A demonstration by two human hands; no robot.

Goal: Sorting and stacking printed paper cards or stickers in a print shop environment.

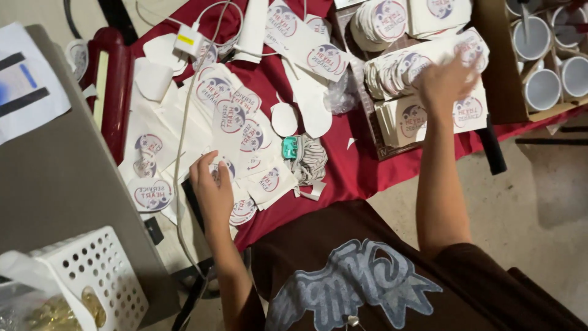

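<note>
Your right hand [444,83], fingers spread and empty, hovers over the sticker stacks [404,67] far right, while your left hand [211,190] rests flat, holding nothing, on loose stickers [236,122] nearer you

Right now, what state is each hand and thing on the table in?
left hand: flat on the printed paper cutouts
right hand: fingers spread, blurred, over the stacked round stickers
printed paper cutouts: scattered loose, overlapping on the red cloth
stacked round stickers: fanned in rows
white mugs: upright in a cardboard box
white basket: upright on the floor
</note>
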